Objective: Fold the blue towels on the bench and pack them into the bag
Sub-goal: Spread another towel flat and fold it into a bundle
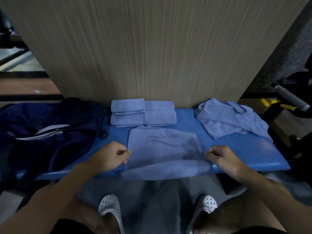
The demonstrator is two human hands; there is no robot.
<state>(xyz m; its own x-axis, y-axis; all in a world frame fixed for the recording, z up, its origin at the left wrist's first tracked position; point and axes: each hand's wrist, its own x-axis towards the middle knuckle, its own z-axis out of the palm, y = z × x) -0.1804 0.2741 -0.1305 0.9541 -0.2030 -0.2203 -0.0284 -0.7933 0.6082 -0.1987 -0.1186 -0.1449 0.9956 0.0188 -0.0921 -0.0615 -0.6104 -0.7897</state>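
The flat light-blue cloth towel (163,149) I pinch in my left hand (108,156) and right hand (224,159) at the near edge looks soft and matt, with lettering pressed into its nap. The blue padded bench (244,152) has a smooth, faintly glossy cover. The dark navy fabric bag (81,115) at its left end is thin, creased cloth. The tall beige panel (152,48) behind is matt and wood-grained.

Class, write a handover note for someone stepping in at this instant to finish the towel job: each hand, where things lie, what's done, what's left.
Left hand: grip pinched on the left edge of the spread towel.
Right hand: pinching its right edge.
Done: folded towels in two short stacks at the back of the bench.
Left: finish this fold, fold the crumpled pile on the right, pack all into the dark bag on the left.
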